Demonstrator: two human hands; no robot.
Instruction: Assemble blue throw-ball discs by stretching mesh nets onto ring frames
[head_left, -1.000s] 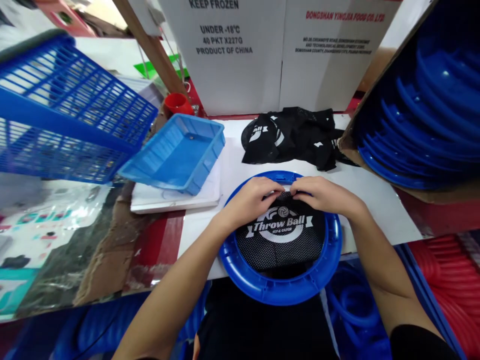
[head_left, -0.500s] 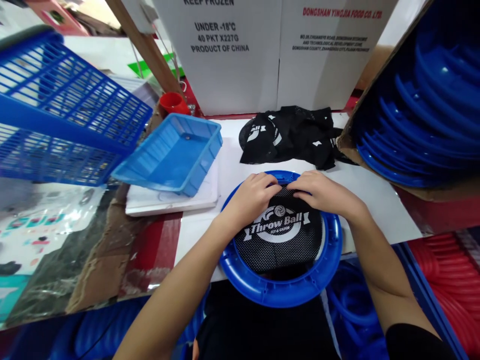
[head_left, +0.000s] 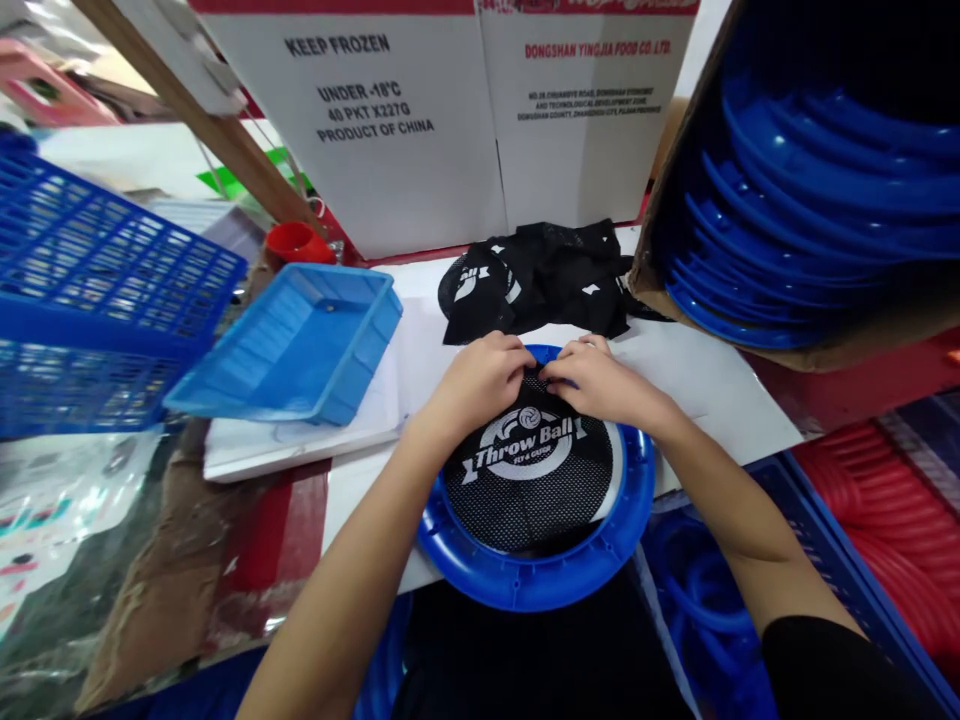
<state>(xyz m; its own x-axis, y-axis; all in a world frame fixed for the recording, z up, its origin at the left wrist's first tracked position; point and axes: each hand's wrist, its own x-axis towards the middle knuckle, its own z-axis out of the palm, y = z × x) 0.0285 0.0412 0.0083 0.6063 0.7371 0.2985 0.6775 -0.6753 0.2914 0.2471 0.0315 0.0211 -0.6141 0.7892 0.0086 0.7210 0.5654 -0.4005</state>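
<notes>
A blue plastic ring lies at the front edge of the white work surface, close to my body. Inside it is a round black mesh fabric printed with "Throw Ball" in white. Dark gaps show between mesh and ring along the near side. My left hand is closed, its fingertips pinching the mesh's far edge by the ring's rim. Just to its right, my right hand pinches the same edge. The fingers partly hide the grip. More black mesh pieces lie crumpled beyond the ring.
A light-blue tray stands at left on a white board, beside a blue basket and a red cup. White cartons rise behind. A box of blue rings stands at right; red rings sit below it.
My hands have come closer together at the mesh's far edge. The head view has shifted, so the surroundings sit differently in the picture. The ring stays in front of me.
</notes>
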